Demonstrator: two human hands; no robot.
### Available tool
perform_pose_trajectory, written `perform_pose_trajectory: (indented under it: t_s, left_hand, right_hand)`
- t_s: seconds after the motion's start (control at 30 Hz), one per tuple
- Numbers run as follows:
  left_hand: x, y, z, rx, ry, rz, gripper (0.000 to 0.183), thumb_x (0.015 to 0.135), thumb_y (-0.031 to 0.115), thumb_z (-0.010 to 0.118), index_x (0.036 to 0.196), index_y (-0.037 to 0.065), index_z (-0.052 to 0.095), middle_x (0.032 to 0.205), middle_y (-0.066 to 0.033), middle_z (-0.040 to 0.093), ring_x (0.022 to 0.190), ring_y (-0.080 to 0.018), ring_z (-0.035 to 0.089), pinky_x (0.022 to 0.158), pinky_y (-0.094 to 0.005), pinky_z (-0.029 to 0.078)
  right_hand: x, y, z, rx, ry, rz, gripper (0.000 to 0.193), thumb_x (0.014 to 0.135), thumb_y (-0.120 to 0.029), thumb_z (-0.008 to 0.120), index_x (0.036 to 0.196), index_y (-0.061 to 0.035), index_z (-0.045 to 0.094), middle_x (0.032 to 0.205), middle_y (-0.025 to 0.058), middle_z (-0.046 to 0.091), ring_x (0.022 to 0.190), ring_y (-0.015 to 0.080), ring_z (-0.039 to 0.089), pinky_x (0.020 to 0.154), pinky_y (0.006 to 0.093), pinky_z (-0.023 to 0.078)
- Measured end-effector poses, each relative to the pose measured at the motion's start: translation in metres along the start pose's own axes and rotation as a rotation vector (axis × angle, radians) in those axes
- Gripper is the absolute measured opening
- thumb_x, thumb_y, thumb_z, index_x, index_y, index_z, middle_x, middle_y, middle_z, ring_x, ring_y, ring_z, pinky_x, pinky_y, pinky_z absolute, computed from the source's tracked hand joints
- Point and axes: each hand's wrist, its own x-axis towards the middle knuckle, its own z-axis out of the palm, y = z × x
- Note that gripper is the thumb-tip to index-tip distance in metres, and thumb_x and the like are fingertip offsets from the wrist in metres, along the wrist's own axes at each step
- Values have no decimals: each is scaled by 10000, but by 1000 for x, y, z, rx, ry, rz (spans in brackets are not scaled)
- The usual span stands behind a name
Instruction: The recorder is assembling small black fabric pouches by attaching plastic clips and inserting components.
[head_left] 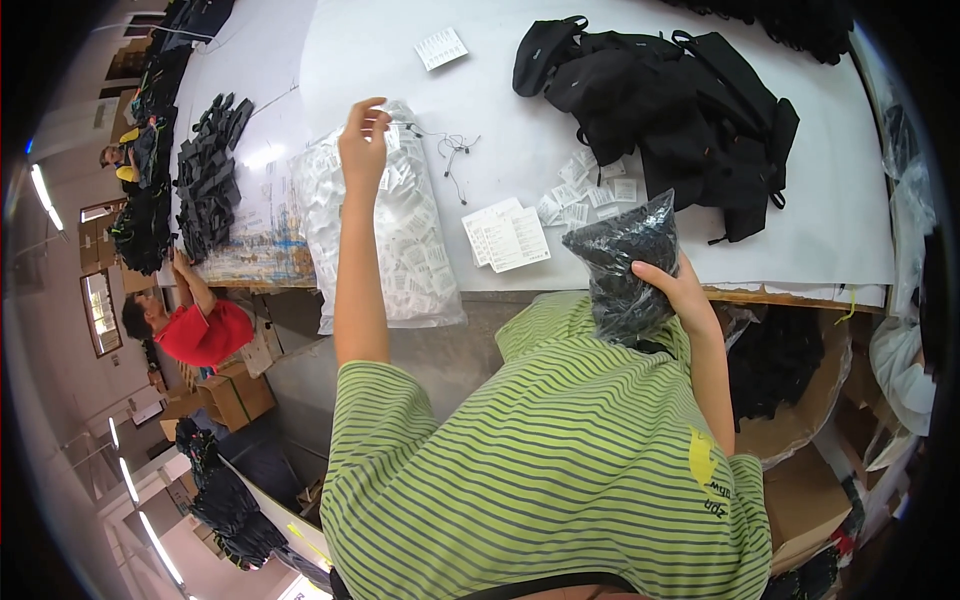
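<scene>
My right hand (pixel 684 290) is closed round a clear plastic bag (pixel 625 270) packed with dark things I cannot make out, held in front of my body at the table's near edge. My left hand (pixel 364 143) is raised over a large clear bag (pixel 400 240) full of small white printed labels. Its fingers are loosely bent and apart, with nothing visible between them. Thin black cords (pixel 455 150) with small dark ends lie just right of those fingertips. Loose white labels (pixel 580 190) and larger white printed cards (pixel 507 236) rest between the two bags.
A heap of black bags (pixel 680 110) covers the table's right side. Another white card (pixel 441 48) lies farther back. Dark strap-like pieces (pixel 210 170) are piled at left, near a person in red (pixel 205 330). Below the table at right stands a box (pixel 800 500).
</scene>
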Motion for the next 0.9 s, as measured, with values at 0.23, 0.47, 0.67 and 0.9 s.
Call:
perform_pose_trajectory:
  t_s: [0.23,0.47,0.67,0.9]
  left_hand:
    - [-63,-66,47,371,-312,-56,369,743,219,724,1049,60,591,1058,-127,580,1029,-314,506,886,-430,398]
    - [-123,-74,96,780,-477,9,256,739,294,712,821,56,664,868,-104,649,948,-281,557,811,-405,418]
    - [-100,-76,75,403,-356,-137,154,769,163,675,867,46,655,824,-118,666,804,-260,619,739,-373,468]
    - [-46,-10,7,105,-110,-152,105,817,103,639,896,37,615,829,-75,659,709,-189,602,658,-303,471]
  right_hand:
    - [-6,5,-3,17,3,-24,541,769,-193,734,1199,27,491,1081,74,601,979,147,555,889,286,426]
    - [-11,5,-3,-1,11,-22,540,771,-194,734,1199,27,490,1082,76,600,976,145,552,890,285,423]
    - [-12,5,-5,12,10,-32,569,763,-209,740,1213,25,483,1090,76,596,984,149,549,897,285,419]
    - [-12,10,-9,47,15,-21,594,761,-204,742,1238,19,467,1115,71,584,1005,149,541,908,285,415]
